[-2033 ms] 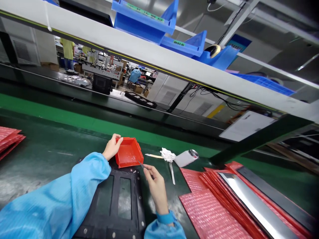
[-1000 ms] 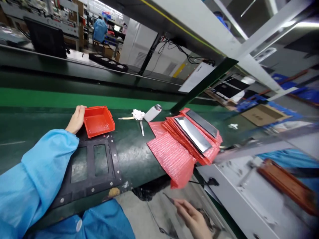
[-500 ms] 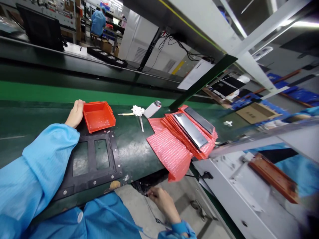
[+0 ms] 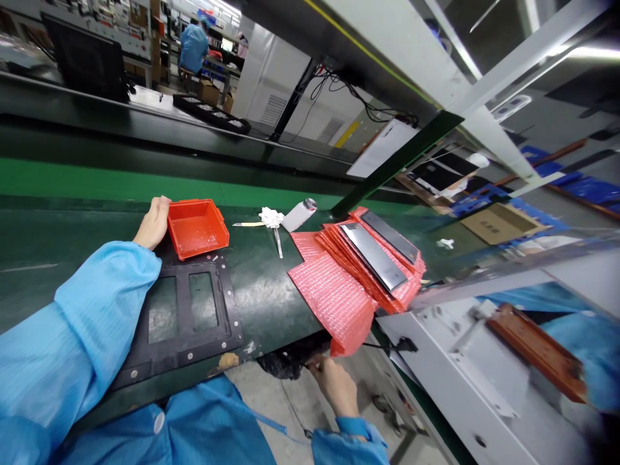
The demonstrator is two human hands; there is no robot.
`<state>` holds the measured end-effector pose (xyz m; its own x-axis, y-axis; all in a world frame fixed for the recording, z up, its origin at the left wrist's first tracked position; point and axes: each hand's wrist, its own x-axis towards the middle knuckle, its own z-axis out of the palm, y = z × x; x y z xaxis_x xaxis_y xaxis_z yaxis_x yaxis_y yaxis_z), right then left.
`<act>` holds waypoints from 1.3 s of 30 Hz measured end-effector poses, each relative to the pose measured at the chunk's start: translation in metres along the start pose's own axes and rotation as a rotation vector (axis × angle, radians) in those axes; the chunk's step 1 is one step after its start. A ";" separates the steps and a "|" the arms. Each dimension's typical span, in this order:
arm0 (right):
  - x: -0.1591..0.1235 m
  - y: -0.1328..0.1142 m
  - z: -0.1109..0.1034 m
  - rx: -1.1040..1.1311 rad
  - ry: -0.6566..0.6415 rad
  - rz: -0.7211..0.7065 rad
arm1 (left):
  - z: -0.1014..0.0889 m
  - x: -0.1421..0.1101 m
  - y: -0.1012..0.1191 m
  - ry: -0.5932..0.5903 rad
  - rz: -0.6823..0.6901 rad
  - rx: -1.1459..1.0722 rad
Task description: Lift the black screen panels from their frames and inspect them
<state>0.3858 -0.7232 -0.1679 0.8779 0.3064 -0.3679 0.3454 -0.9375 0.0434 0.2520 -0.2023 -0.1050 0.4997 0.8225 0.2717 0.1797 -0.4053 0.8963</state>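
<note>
My left hand (image 4: 154, 223) grips the left wall of a shallow red plastic bin (image 4: 198, 227) on the green bench. White specks lie in the bin. In front of it is a black frame plate (image 4: 184, 310) with rectangular windows and small round metal discs; my left sleeve covers part of it. My right hand (image 4: 335, 382) is below the bench's front edge, beside a black plastic bag (image 4: 283, 366). Its fingers are curled together, and whatever they may hold cannot be made out.
A white bottle (image 4: 299, 215), crumpled white tissue (image 4: 271, 217) and a thin blade-like tool (image 4: 248, 224) lie mid-bench. Pink bubble-wrap bags (image 4: 334, 284) carry two flat panels (image 4: 374, 256). A green post (image 4: 397, 165) rises behind; a white machine (image 4: 450, 374) stands at right.
My right hand has moved slightly right and up, toward the bench edge by the black bag. My left hand stays on the bin. The whole view has shifted a little.
</note>
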 end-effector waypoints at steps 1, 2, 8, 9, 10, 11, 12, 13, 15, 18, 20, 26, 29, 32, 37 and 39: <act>-0.002 -0.003 -0.001 -0.035 0.027 0.009 | 0.000 0.000 0.000 -0.004 -0.004 0.003; -0.005 -0.008 -0.001 -0.062 0.045 0.011 | 0.000 0.000 0.001 -0.008 -0.008 0.004; -0.024 -0.035 0.012 -0.092 0.001 -0.087 | 0.000 -0.003 0.003 -0.031 -0.026 0.003; -0.027 -0.034 0.009 -0.075 -0.014 -0.116 | 0.000 -0.003 0.003 -0.034 -0.030 0.003; -0.031 -0.032 0.002 -0.055 -0.026 -0.146 | 0.000 -0.004 0.003 -0.035 -0.035 0.005; -0.035 -0.028 -0.008 -0.037 -0.039 -0.179 | 0.000 -0.004 0.004 -0.036 -0.042 0.006; -0.039 -0.025 -0.021 0.000 -0.056 -0.223 | 0.000 -0.005 0.004 -0.038 -0.049 0.008; -0.043 -0.021 -0.037 0.055 -0.064 -0.267 | 0.000 -0.005 0.004 -0.040 -0.056 0.009; -0.052 -0.019 -0.075 0.307 -0.084 -0.403 | 0.000 -0.005 0.005 -0.048 -0.064 0.010; -0.057 -0.033 -0.132 0.768 0.031 -0.483 | 0.000 -0.006 0.007 -0.055 -0.068 0.010; -0.048 -0.054 -0.161 0.889 0.125 -0.524 | 0.000 -0.006 0.008 -0.054 -0.068 0.010; 0.050 -0.141 -0.196 0.781 0.270 -0.701 | -0.001 -0.005 0.008 -0.038 -0.043 0.001; 0.111 -0.178 -0.203 0.722 0.375 -0.598 | -0.001 -0.005 0.007 -0.030 -0.044 -0.004; 0.155 -0.203 -0.208 0.634 0.486 -0.434 | -0.001 -0.006 0.007 -0.026 -0.061 -0.014; 0.191 -0.231 -0.211 0.467 0.581 -0.292 | 0.000 -0.008 0.005 -0.031 -0.087 -0.043; 0.200 -0.241 -0.212 0.418 0.579 -0.272 | 0.001 -0.008 0.005 -0.034 -0.092 -0.049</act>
<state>0.5490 -0.4012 -0.0547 0.8532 0.4655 0.2351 0.5215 -0.7656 -0.3767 0.2495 -0.2113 -0.1032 0.5120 0.8407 0.1763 0.1852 -0.3084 0.9330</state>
